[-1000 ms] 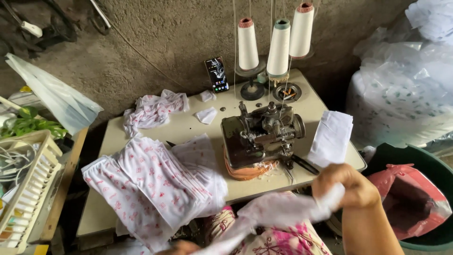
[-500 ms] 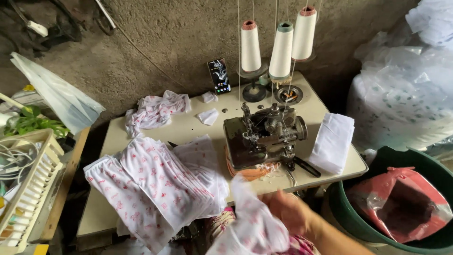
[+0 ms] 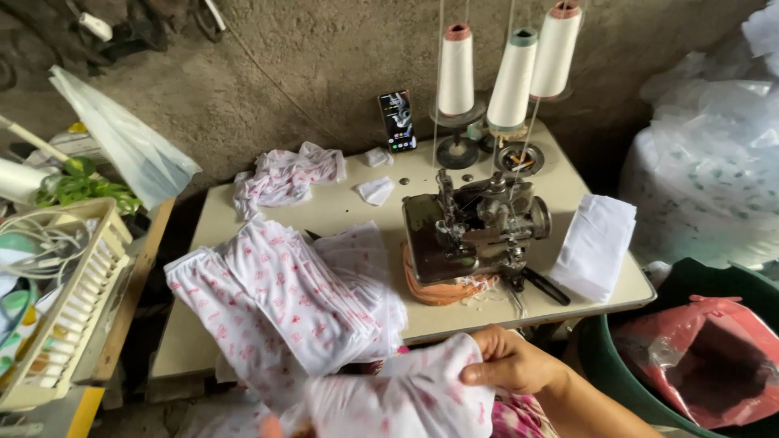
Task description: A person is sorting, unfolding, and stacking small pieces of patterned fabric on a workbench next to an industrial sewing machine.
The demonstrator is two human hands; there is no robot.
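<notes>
- A printed cloth piece (image 3: 406, 397) is pinched at its right edge by the right hand (image 3: 511, 365), fingers (image 3: 483, 375) closed on the fabric, thumb on top.
- Of the left hand (image 3: 272, 426) only a sliver is seen at the cloth's lower left; whether its fingers are closed cannot be told.
- A stack (image 3: 284, 300) of like printed pieces is laid just beyond the fingers, on the table (image 3: 341, 212).
- The serger (image 3: 475, 231) stands further beyond the right hand; nothing is fed under its foot.
- As judged, many pieces are handled already; the held one is not yet at the machine.
- Plain white pieces (image 3: 596, 243) lie right of the serger.
</notes>
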